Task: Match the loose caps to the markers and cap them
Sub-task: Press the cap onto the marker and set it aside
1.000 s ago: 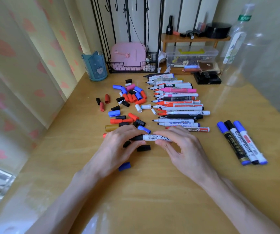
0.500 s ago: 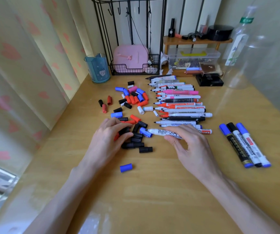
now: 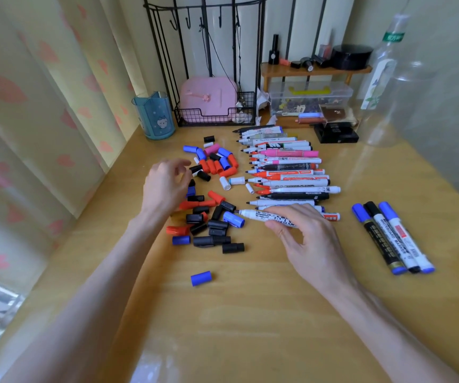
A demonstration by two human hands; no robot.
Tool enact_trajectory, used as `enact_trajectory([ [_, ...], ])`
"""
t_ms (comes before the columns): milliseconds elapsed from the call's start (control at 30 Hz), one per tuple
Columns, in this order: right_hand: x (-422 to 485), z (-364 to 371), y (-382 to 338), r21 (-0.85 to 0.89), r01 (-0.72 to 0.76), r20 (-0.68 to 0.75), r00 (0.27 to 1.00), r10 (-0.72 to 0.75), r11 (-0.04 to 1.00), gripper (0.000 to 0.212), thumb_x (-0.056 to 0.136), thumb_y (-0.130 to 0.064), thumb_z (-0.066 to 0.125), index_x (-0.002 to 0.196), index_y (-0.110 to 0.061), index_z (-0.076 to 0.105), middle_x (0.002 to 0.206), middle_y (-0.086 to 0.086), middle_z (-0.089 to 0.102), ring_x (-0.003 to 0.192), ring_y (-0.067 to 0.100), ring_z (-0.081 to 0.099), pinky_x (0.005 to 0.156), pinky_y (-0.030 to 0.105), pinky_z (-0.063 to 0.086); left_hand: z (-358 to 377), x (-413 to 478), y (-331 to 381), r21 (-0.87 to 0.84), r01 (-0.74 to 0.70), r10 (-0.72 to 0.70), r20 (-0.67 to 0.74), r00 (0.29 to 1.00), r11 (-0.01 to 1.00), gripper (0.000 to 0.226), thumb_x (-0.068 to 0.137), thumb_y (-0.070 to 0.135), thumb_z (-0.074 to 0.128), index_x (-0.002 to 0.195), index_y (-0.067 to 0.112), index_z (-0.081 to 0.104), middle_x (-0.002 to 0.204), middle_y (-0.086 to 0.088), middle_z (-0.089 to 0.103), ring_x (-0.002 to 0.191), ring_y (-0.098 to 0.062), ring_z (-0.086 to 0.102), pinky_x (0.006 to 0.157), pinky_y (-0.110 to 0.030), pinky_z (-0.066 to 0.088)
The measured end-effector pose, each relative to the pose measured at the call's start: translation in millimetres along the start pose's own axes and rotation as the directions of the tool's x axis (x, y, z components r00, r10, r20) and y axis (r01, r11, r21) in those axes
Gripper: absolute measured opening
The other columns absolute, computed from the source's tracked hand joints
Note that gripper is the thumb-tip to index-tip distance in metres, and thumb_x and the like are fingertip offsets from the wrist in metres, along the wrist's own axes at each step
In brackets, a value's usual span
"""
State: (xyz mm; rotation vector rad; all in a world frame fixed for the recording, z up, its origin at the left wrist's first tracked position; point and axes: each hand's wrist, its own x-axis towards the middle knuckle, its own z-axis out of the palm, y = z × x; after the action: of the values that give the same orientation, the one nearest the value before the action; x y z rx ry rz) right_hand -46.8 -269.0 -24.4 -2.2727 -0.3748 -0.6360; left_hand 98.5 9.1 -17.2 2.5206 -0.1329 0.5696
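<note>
Left hand (image 3: 167,186) hovers over the far-left side of the cap pile (image 3: 211,228), fingers loosely curled, holding nothing. Right hand (image 3: 308,239) grips an uncapped white marker (image 3: 261,216), its tip touching a blue cap (image 3: 233,219). The row of uncapped markers (image 3: 286,172) lies just beyond, with three capped markers (image 3: 391,236) to the right. One stray blue cap (image 3: 201,278) sits on the wide near stretch of table (image 3: 250,327).

Two limbs are in view, both belonging to one person. The left hand (image 3: 164,186) and right hand (image 3: 308,239) are bare. The left forearm (image 3: 106,286) and right forearm (image 3: 383,327) are likewise uncovered from wrist to the lower frame edge. Build is slender, with narrow wrists and long fingers. The right thumbnail (image 3: 278,232) is short and plain. The left hand is slightly blurred, so its nails cannot be assessed. The wide lens broadens both forearms toward the bottom corners.
</note>
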Motion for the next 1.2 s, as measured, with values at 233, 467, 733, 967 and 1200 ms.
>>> enact_trajectory([
  [233, 3.8, -1.9, 8.2, -0.006, -0.019, -0.031, 0.999, 0.019, 1.0, 0.017, 0.097, -0.016, 0.073, 0.114, -0.014, 0.075, 0.106, -0.008, 0.074, 0.103, 0.018, 0.066, 0.09, 0.039, 0.052, 30.9, 48.4, -17.1, 0.264, 0.076, -0.111, 0.123, 0.986, 0.962, 0.022, 0.097, 0.023, 0.068, 0.116, 0.017, 0.078, 0.114, -0.013, 0.074, 0.108, -0.039, 0.065, 0.091, -0.05, 0.058],
  [467, 3.5, -2.2, 7.8, -0.014, -0.007, -0.051, 0.999, 0.006, 1.0, 0.018, 0.097, -0.014, 0.073, 0.115, -0.014, 0.075, 0.107, -0.006, 0.073, 0.104, 0.018, 0.064, 0.091, 0.037, 0.051, -6.3, 9.3, 1.0, -0.085, -0.031, 0.043, 0.138, 0.99, 0.996, 0.014, 0.097, 0.019, 0.071, 0.111, 0.017, 0.073, 0.106, 0.001, 0.073, 0.097, -0.02, 0.068, 0.083, -0.038, 0.056],
  [733, 3.6, -5.7, 0.0, -0.038, 0.048, -0.095, 0.994, -0.051, 0.998, 0.027, 0.094, -0.007, 0.075, 0.119, -0.018, 0.075, 0.108, -0.008, 0.07, 0.102, 0.022, 0.061, 0.09, 0.037, 0.051, -34.3, -84.2, 47.4, -0.493, -0.087, 0.254, 0.284, 0.925, 0.866, 0.014, 0.097, 0.016, 0.072, 0.109, 0.022, 0.069, 0.096, 0.002, 0.074, 0.088, -0.022, 0.071, 0.077, -0.035, 0.056],
  [967, 2.2, -4.7, -1.3, -0.023, 0.093, -0.062, 0.994, -0.094, 0.995, 0.027, 0.093, -0.006, 0.074, 0.117, -0.019, 0.076, 0.105, -0.009, 0.068, 0.097, 0.023, 0.059, 0.088, 0.04, 0.051, -41.5, -95.9, 55.0, -0.448, -0.158, 0.272, 0.203, 0.94, 0.88, 0.015, 0.095, 0.014, 0.075, 0.106, 0.023, 0.07, 0.087, 0.014, 0.066, 0.073, -0.013, 0.06, 0.067, -0.022, 0.045],
  [1200, 0.4, -2.4, -0.6, -0.008, 0.104, -0.023, 0.994, -0.104, 0.995, 0.023, 0.095, -0.013, 0.074, 0.118, -0.018, 0.076, 0.101, -0.005, 0.068, 0.096, 0.021, 0.058, 0.087, 0.035, 0.049, -36.9, -102.1, 58.2, -0.45, -0.178, 0.301, 0.219, 0.928, 0.875, 0.018, 0.095, 0.021, 0.075, 0.113, 0.021, 0.075, 0.087, 0.011, 0.069, 0.079, -0.01, 0.063, 0.072, -0.013, 0.043],
])
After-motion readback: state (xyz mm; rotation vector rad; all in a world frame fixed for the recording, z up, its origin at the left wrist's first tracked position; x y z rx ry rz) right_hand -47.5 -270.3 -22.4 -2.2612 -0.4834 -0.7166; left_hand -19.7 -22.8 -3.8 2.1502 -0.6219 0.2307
